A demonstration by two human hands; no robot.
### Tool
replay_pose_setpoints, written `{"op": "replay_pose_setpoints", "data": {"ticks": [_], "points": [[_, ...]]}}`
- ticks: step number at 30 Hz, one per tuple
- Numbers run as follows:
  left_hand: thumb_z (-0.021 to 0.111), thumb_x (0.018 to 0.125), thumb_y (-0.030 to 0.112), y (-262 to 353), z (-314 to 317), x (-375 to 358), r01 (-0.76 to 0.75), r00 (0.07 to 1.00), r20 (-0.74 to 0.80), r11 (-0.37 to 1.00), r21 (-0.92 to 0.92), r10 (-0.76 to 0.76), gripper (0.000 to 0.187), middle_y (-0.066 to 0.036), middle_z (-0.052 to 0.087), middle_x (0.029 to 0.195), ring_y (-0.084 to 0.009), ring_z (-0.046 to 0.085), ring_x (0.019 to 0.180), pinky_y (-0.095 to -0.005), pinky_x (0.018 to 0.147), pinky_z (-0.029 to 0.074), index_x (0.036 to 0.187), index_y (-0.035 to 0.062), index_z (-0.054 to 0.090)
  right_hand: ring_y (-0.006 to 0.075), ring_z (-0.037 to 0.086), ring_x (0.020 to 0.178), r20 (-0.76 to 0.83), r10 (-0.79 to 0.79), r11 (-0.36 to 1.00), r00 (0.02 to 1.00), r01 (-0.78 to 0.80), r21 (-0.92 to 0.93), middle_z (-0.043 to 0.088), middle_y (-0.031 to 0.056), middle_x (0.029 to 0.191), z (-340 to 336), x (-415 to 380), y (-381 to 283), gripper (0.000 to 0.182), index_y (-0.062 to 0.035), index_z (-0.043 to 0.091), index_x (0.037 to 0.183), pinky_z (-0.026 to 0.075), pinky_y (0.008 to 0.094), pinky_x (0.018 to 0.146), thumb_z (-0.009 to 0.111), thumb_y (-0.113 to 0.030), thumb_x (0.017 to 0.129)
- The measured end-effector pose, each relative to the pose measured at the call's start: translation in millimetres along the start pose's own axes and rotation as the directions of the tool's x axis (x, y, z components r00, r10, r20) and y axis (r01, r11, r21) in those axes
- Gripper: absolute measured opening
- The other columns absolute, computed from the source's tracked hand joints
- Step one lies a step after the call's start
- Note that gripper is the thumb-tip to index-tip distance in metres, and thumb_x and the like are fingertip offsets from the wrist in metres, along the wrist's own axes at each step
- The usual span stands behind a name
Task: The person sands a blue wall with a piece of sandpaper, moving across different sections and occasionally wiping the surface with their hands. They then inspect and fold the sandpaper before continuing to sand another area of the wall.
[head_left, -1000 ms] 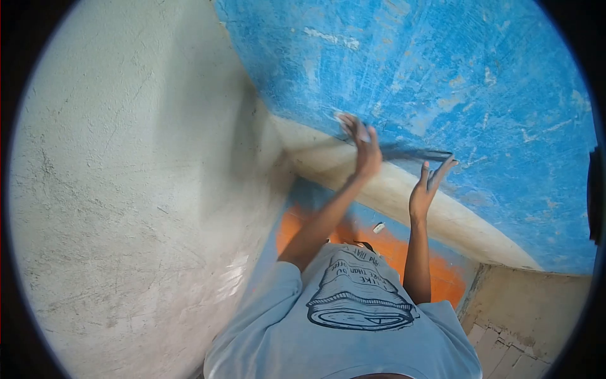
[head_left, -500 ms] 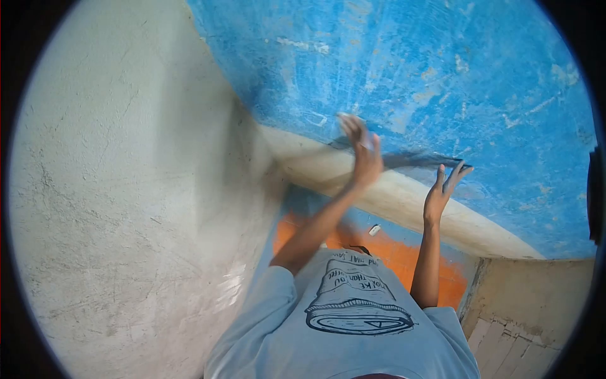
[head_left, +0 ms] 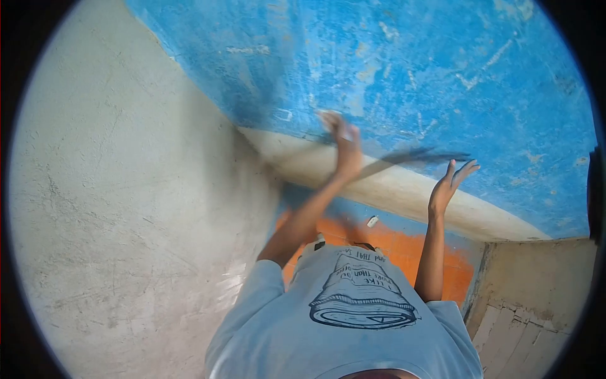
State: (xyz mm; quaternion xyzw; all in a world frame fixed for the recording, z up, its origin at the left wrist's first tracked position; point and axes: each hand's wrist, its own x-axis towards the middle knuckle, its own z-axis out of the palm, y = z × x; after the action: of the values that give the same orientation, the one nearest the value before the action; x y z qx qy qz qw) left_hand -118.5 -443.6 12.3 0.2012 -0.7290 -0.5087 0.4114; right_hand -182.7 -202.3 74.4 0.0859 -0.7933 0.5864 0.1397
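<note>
My left hand (head_left: 346,148) is raised near the lower edge of the blue painted wall (head_left: 391,76). Motion smears its fingers. Pale patches show at its fingertips and palm, but I cannot make out whether it holds anything. To the right, my right hand (head_left: 447,186) has its fingers stretched out and apart, with nothing in them. It is close to the blue wall; whether the fingertips touch cannot be made out. A dark shadow falls on the wall beside this hand. Worn whitish patches and scratches mark the blue paint.
A cream band (head_left: 404,192) runs below the blue paint. On the left stands a rough whitish wall (head_left: 120,202). An orange surface (head_left: 394,246) with a blue border lies lower down, with a small white object (head_left: 372,221) near it. A beige panel (head_left: 530,297) is at lower right.
My left hand has shifted slightly left in view, still blurred. My right hand remains raised with its fingers apart, a little further right. The camera view has turned slightly.
</note>
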Motion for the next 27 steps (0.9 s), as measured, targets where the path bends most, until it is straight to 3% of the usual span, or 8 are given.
{"op": "replay_pose_setpoints", "data": {"ticks": [3,7,9,12,16,20,22,27], "points": [[0.029,0.108,0.06,-2,-35,40,0.253,0.959,-0.067,0.941,-0.223,-0.274,0.092,-0.031,-0.015,0.166,-0.0382,-0.012,0.157,-0.045,0.127,-0.002,0.159,-0.0113,0.001,0.0375,-0.01,0.157,0.004,0.018,0.996,1.0,-0.018,0.084,-0.021,0.0174,0.169,-23,8,9,0.085,-0.008,-0.005,0.164,0.005,0.0531,0.127,0.036,-0.057,0.108],[0.026,0.109,0.057,-9,73,-12,0.074,0.976,-0.205,0.997,-0.027,-0.078,0.09,-0.032,-0.011,0.167,-0.0375,-0.006,0.158,-0.0437,0.127,0.002,0.157,-0.0127,-0.004,0.0368,-0.011,0.157,0.02,0.013,0.998,1.0,-0.014,0.059,-0.022,0.0148,0.169,-32,15,16,0.086,-0.0129,-0.005,0.165,0.005,0.0547,0.127,0.034,-0.062,0.106],[0.028,0.109,0.057,31,107,-68,0.052,0.995,0.072,0.986,0.161,-0.064,0.089,-0.03,-0.013,0.167,-0.0374,-0.008,0.158,-0.0454,0.127,0.0,0.159,-0.0094,-0.003,0.0367,-0.012,0.157,0.028,0.003,1.0,1.0,-0.003,0.021,-0.022,0.0151,0.169,-39,18,14,0.085,-0.0119,-0.004,0.165,0.004,0.0543,0.127,0.034,-0.061,0.107],[0.028,0.109,0.058,15,102,-61,0.026,1.0,-0.013,0.993,0.115,-0.025,0.088,-0.031,-0.007,0.168,-0.0399,0.001,0.158,-0.0481,0.127,0.005,0.16,-0.0068,-0.002,0.0393,-0.012,0.157,0.054,-0.053,0.998,0.997,0.054,-0.032,-0.023,0.019,0.168,-68,30,19,0.085,-0.0055,-0.005,0.164,0.004,0.0544,0.126,0.034,-0.056,0.108],[0.031,0.11,0.05,-145,105,-5,0.053,0.99,-0.136,0.977,0.205,-0.026,0.083,-0.03,-0.01,0.166,-0.0407,0.002,0.155,-0.0498,0.126,0.006,0.16,-0.0061,-0.005,0.0389,-0.012,0.157,0.06,-0.034,0.998,0.998,0.037,-0.043,-0.022,0.0198,0.168,-104,43,49,0.084,-0.0043,-0.004,0.164,0.004,0.0534,0.126,0.036,-0.053,0.109],[0.027,0.109,0.056,-89,180,-37,0.088,0.984,-0.167,0.988,0.123,-0.067,0.09,-0.026,-0.024,0.166,-0.0378,-0.014,0.156,-0.0483,0.126,-0.005,0.158,-0.0069,-0.014,0.0393,-0.013,0.156,0.078,-0.038,0.999,0.996,0.04,-0.03,-0.022,0.021,0.168,-116,53,64,0.083,-0.0023,-0.005,0.163,0.004,0.0524,0.127,0.038,-0.049,0.11],[0.026,0.108,0.061,3,242,-121,0.083,0.995,0.042,0.977,0.196,-0.093,0.093,-0.027,-0.018,0.167,-0.0373,-0.011,0.157,-0.0479,0.127,-0.004,0.158,-0.0053,-0.017,0.0394,-0.013,0.156,0.094,-0.061,0.998,0.994,0.062,-0.005,-0.023,0.0211,0.168,-124,60,64,0.083,-0.0019,-0.006,0.163,0.004,0.0522,0.127,0.039,-0.048,0.11],[0.028,0.106,0.066,39,230,-121,0.445,0.895,0.227,0.784,-0.433,-0.383,0.097,-0.025,-0.013,0.169,-0.0356,-0.009,0.157,-0.0466,0.127,0.002,0.159,-0.0018,-0.016,0.0403,-0.012,0.156,0.138,-0.098,0.992,0.986,0.108,-0.066,-0.024,0.0201,0.168,-172,92,77,0.082,-0.0031,-0.006,0.163,0.007,0.0545,0.126,0.042,-0.043,0.11]]}}
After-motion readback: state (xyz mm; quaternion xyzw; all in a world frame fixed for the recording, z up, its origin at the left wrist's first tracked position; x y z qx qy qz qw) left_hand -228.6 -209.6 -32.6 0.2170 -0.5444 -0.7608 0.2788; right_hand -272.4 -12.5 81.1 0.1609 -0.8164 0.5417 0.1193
